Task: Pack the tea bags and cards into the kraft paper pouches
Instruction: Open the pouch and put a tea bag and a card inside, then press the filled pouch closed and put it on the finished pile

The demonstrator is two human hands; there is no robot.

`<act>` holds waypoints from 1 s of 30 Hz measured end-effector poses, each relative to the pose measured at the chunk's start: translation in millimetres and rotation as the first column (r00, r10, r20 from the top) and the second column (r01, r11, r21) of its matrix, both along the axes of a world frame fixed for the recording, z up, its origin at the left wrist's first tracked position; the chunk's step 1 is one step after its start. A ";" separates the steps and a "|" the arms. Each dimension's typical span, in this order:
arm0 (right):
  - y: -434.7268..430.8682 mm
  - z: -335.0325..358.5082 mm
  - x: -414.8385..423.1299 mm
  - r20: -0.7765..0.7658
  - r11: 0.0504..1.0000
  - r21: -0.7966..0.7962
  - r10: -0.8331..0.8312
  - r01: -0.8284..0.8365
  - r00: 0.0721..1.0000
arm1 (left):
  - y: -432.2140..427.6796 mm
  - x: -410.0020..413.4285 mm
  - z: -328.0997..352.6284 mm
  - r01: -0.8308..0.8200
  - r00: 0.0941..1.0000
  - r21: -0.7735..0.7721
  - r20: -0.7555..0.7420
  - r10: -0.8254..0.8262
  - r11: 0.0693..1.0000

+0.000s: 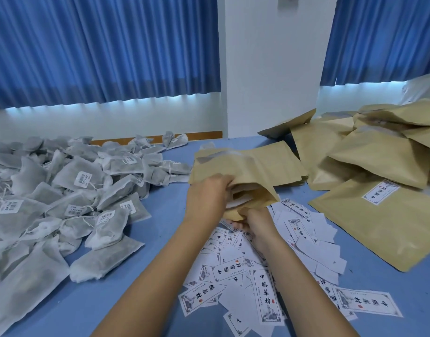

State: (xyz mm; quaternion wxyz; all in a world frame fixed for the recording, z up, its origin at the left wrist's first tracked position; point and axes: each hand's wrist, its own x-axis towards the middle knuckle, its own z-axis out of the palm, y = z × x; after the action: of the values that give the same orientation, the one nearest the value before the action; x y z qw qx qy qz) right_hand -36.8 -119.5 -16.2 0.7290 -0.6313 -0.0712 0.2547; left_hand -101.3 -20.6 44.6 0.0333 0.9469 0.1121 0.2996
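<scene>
Your counter (87, 300) has a plain blue top. Beyond its far edge you face a white wall (111, 122), and a brown wooden strip (201, 135) runs low along that wall, just behind the edge. A pleated blue left curtain (99, 45) hangs above the wall, and a matching right curtain (384, 37) hangs past a broad white pillar (269, 69) that stands between them. Pale light glows in a band under both hems.

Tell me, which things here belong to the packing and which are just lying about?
Part of the job: tea bags; cards; pouch, gripped by left hand and right hand; pouch pile.

Just around: curtains; pillar; table.
</scene>
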 end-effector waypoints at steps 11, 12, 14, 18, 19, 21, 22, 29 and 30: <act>-8.8 9.7 6.7 -0.045 0.934 0.351 0.093 -0.071 0.995 | -12.9 -7.8 -37.7 -0.057 0.997 -0.127 0.040 0.063 0.990; -10.0 11.0 8.2 -0.061 0.924 0.380 0.079 -0.050 0.995 | -11.1 -10.8 -35.0 0.001 0.991 -0.163 0.134 0.021 0.987; -12.1 11.7 9.8 -0.075 0.909 0.415 0.083 -0.044 0.994 | -8.7 -15.0 -35.7 0.122 0.942 -0.144 0.330 -0.069 0.982; -10.7 10.9 9.8 -0.065 0.924 0.382 0.031 -0.004 0.997 | -23.3 -16.0 -44.1 0.186 0.908 -0.036 0.388 -0.158 0.982; -10.9 10.7 9.2 -0.057 0.925 0.380 0.026 -0.002 0.998 | -26.8 -14.6 -47.0 0.174 0.914 -0.034 0.378 -0.148 0.984; -10.9 10.4 8.2 -0.048 0.919 0.393 0.028 -0.007 0.998 | -30.4 -12.7 -50.4 0.172 0.910 -0.027 0.387 -0.149 0.985; -10.8 10.3 8.1 -0.058 0.915 0.404 0.024 0.002 0.998 | -30.2 -12.3 -50.3 0.175 0.904 -0.019 0.400 -0.153 0.984; -3.8 10.1 5.9 -0.004 0.978 0.156 -0.139 0.138 0.990 | -39.8 -6.1 -54.2 0.012 0.994 0.035 0.106 -0.016 0.999; -4.0 9.2 4.9 0.070 0.985 0.068 -0.160 0.156 0.985 | -45.2 -3.6 -56.4 0.000 1.000 0.069 0.029 -0.002 0.998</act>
State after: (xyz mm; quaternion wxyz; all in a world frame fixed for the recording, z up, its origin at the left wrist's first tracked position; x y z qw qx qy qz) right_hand -31.9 -123.5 -7.0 0.7632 -0.6210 -0.0562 0.1698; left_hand -104.9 -65.9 -11.8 0.0022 0.9430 0.1007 0.3171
